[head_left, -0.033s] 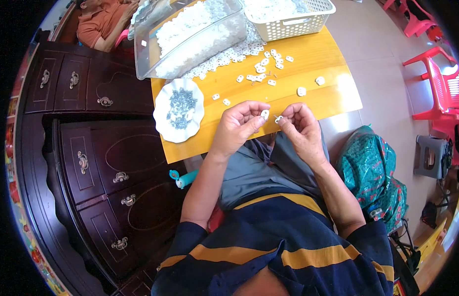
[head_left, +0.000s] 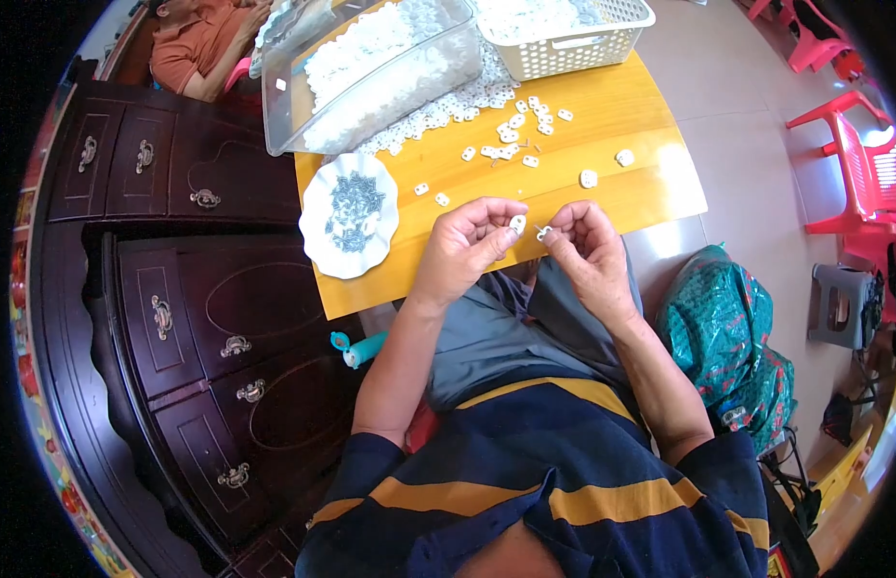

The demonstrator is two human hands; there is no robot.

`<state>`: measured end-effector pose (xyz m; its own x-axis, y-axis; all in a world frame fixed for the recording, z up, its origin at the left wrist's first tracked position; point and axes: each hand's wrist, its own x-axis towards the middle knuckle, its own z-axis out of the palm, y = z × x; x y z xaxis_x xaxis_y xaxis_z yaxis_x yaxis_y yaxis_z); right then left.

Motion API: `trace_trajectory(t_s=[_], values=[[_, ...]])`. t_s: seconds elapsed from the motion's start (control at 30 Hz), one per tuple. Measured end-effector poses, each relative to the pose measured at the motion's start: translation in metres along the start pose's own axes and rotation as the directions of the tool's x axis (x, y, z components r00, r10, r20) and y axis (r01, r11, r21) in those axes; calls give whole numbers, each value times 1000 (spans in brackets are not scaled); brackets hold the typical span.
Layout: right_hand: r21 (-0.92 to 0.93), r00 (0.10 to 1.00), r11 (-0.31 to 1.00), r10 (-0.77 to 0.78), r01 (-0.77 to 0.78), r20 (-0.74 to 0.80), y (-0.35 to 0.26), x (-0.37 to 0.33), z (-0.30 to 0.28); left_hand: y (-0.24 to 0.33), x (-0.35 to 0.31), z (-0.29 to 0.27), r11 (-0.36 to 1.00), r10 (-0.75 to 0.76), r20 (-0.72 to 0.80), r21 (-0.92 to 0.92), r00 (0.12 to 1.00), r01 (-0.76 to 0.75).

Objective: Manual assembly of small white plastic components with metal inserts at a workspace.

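Observation:
Over the near edge of the yellow wooden table (head_left: 650,125), my left hand (head_left: 467,246) pinches a small white plastic piece with holes (head_left: 517,223) between thumb and forefinger. Just to its right, my right hand (head_left: 591,258) is closed on a smaller pale piece (head_left: 543,232), too small to name. A narrow gap separates the two pieces. Beyond my hands, several loose white plastic pieces (head_left: 531,162) lie scattered with a few tiny screws (head_left: 525,144). To the left stands a white scalloped plate (head_left: 318,255) holding a heap of small metal screws (head_left: 356,207).
A clear plastic bin (head_left: 284,125) and a cream perforated basket (head_left: 602,58), both full of white pieces, stand at the back. A dark wooden cabinet (head_left: 193,308) borders the left. Right are a green bag (head_left: 713,308), a grey stool (head_left: 838,303) and a red chair (head_left: 853,164). Another person (head_left: 193,58) sits far left.

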<state>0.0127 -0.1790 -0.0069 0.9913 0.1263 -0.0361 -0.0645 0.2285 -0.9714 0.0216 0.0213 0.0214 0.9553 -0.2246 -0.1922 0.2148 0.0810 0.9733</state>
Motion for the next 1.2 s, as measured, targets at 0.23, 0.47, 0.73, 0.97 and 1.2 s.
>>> trace_trajectory(t_s=[0.23, 0.47, 0.73, 0.97, 1.2], values=[[-30, 999, 999, 26, -26, 23, 0, 0, -1, 4, -1, 3, 995, 52, 50, 81, 997, -56], [-27, 999, 1000, 5, -4, 32, 2, -1, 0, 2, -1, 4, 994, 58, 72, 92, 996, -64], [-53, 999, 999, 5, -3, 41, 2, -1, -1, 3, -1, 4, 991, 66, 66, 116, 996, -74], [-47, 999, 999, 11, -10, 37, 2, -2, -1, 2, -1, 4, 992, 50, 58, 114, 997, -56], [-32, 999, 999, 26, -24, 46, 0, -2, -1, 2, 1, 4, 993, 40, 64, 105, 997, -46]])
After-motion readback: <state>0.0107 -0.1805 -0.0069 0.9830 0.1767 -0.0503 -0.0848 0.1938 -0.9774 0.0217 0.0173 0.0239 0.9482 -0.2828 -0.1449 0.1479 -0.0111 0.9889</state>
